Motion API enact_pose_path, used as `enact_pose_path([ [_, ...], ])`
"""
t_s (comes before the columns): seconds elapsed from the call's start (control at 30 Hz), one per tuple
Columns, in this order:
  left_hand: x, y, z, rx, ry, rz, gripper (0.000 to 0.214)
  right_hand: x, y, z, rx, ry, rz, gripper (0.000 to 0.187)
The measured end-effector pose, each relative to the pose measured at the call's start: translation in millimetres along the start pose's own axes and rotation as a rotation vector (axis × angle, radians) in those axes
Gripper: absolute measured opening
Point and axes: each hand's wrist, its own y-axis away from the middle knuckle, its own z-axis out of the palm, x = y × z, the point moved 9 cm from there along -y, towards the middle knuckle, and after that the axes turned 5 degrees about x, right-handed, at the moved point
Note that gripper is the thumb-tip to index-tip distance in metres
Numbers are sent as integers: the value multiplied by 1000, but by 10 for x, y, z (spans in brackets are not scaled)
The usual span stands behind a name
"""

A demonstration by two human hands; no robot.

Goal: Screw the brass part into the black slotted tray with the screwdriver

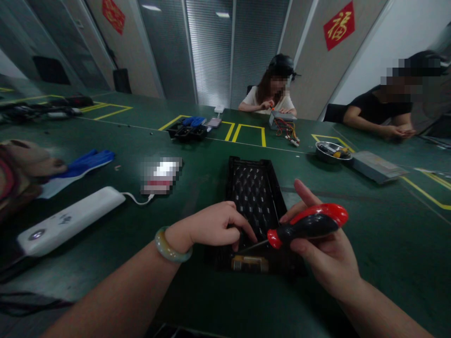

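Note:
My right hand (333,258) is closed around the red and black handle of a screwdriver (310,225). Its thin shaft points left and down toward the near end of a black rectangular plastic housing (248,188), which lies in front of me with a pattern of pale slots inside. From the left, my left hand (214,225) reaches over the housing with its fingers curled down beside the shaft. Whatever those fingertips hold, if anything, is hidden. Just below the shaft's tip sits a small yellowish-brown circuit part (249,264) inside the housing.
Left stand a white power strip (72,220), a lit phone (162,174) on a cable and a blue glove (84,164). Farther back are a black tray (188,131), a metal bowl (333,152) and a grey metal box (378,166). Two people sit across the table.

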Motion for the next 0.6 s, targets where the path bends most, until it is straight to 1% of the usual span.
enact_pose_path([
  [0.1,0,3,4,-3,-16,7,50,18,18,-18,22,4,29,74],
  [0.2,2,6,8,-9,-10,10,50,8,29,14,-24,7,29,73],
  [0.27,8,6,7,-9,-4,15,49,-24,20,21,-38,30,-2,78],
  [0.37,5,5,9,-12,2,14,49,-87,-1,-5,-5,66,-62,88],
  [0.43,1,5,11,-14,16,14,48,-116,-3,2,-2,71,-78,91],
  [0.5,6,4,2,-5,21,20,48,-113,2,28,-19,64,-51,93],
  [0.6,23,1,-12,5,18,26,47,-103,13,78,-67,24,-4,90],
])
